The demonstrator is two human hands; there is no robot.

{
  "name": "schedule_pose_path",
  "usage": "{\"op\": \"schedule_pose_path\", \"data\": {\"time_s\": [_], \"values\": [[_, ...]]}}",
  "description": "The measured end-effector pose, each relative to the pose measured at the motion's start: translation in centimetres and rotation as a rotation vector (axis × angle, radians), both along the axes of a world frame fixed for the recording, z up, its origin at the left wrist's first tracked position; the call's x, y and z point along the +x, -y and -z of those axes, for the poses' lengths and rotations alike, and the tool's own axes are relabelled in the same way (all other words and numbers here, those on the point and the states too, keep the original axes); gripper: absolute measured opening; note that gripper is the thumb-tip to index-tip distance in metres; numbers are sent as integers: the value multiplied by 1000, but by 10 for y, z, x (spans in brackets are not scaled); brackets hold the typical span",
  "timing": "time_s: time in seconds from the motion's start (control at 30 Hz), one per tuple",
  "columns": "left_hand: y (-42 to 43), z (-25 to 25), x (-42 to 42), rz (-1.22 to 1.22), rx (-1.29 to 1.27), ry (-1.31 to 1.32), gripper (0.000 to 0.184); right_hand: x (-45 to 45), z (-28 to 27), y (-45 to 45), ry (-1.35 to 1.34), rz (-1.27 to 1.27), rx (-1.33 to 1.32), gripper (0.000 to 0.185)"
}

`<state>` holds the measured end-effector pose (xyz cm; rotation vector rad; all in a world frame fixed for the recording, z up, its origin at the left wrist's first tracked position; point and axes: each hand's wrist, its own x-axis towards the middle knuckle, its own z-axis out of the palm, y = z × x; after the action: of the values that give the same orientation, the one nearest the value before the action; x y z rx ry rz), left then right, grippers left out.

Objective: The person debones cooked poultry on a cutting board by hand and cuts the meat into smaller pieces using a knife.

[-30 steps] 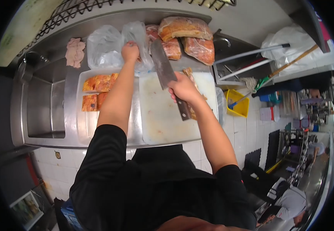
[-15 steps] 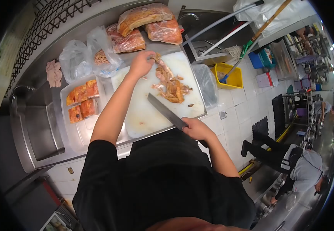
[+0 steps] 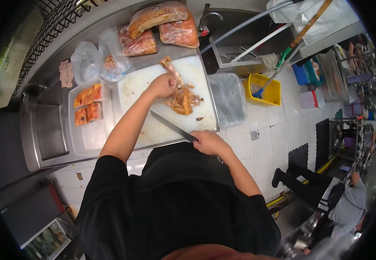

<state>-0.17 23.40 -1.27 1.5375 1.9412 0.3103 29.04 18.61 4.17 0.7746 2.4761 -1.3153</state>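
Cleaver (image 3: pixel 172 125) wrapped firmly in the right hand (image 3: pixel 208 142), its long, flat steel blade angling across the near side of a smooth white cutting board (image 3: pixel 201 82). Over on that board lies the cooked meat (image 3: pixel 185 104), ragged, glistening and golden-brown, with a knobbly strip trailing away towards the far edge. Left hand (image 3: pixel 162 86) right on it, fingers curled against that strip, though their undersides are hidden, so whether they grip it can't be told!

To the left, a shallow translucent plastic tray (image 3: pixel 90 136) carries glossy orange-red meat chunks (image 3: pixel 80 116), blocky and square-cut. Behind, on the brushed stainless tabletop (image 3: pixel 170 53), a crumpled pink cloth (image 3: pixel 66 73), then two filmy plastic bags (image 3: pixel 84 63), one showing pale scraps, its blue marks too small to read. Beside those, three hefty slabs (image 3: pixel 157 19) in shiny clear wrap, one stacked across the other two.

A deep steel sink (image 3: pixel 52 132) sits at the left end. Out to the right, white floor tiles (image 3: pixel 263 149), a yellow bucket (image 3: pixel 263 100) with a mop in it, and ribbed black mats (image 3: pixel 322 145). Far across the kitchen, a co-worker (image 3: pixel 344 199) in a grey top bends at a metal counter.
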Motion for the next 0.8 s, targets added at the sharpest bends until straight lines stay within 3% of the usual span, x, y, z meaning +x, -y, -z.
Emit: {"op": "schedule_pose_path", "data": {"time_s": [0.1,0.23,0.33,0.4,0.43,0.5,0.7,0.8], "values": [[3,0,9,-230,154,26,20,1,7,-7,-7,-40,12,25],[2,17,10,-220,164,-88,18,-4,9,-12,30,-148,21,24],[10,14,6,-290,73,93,16,-3,10,-13,8,-162,33,24],[21,8,5,-352,326,48,14,0,11,-12,-4,-157,37,25],[24,3,2,-364,331,45,14,0,12,-12,-15,-147,36,26],[31,-8,-7,-437,175,422,14,0,14,-14,3,-171,43,27],[59,-7,-19,-554,444,606,17,-2,9,-16,34,-182,53,30],[77,-3,-26,-520,421,513,15,-3,13,-15,21,-164,44,31]]}}
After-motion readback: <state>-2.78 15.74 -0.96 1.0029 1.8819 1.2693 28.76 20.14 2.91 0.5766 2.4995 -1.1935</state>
